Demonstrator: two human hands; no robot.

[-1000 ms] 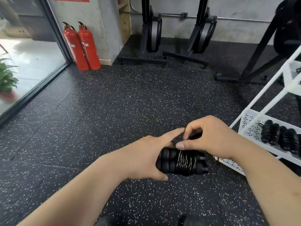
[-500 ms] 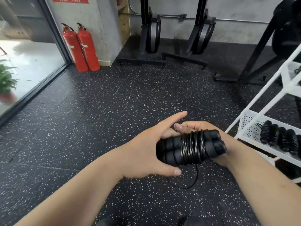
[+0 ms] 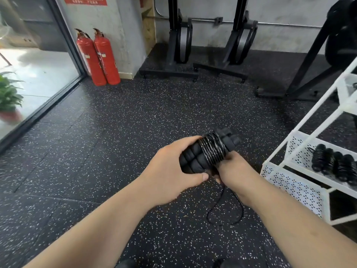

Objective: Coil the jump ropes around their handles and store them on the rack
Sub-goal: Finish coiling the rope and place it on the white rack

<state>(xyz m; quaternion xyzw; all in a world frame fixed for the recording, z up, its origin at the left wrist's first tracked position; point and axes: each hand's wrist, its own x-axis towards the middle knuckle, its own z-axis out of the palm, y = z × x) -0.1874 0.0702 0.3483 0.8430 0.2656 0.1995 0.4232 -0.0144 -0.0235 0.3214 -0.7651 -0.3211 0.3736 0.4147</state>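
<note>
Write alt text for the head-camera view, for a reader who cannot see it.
Two hands hold a black jump rope above a speckled gym floor: the left hand grips its paired handles, the right hand holds it from below, and a loose loop hangs down. At right, a white rack holds more coiled ropes.

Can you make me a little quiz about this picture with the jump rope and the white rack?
1. True or false: the jump rope is all wound up, nothing dangling.
2. How many red fire extinguishers are there?
3. Where are coiled ropes already stored? A) floor B) white rack C) plant pot
Key: 1 false, a loop hangs down loose; 2 two; 3 B.
</note>
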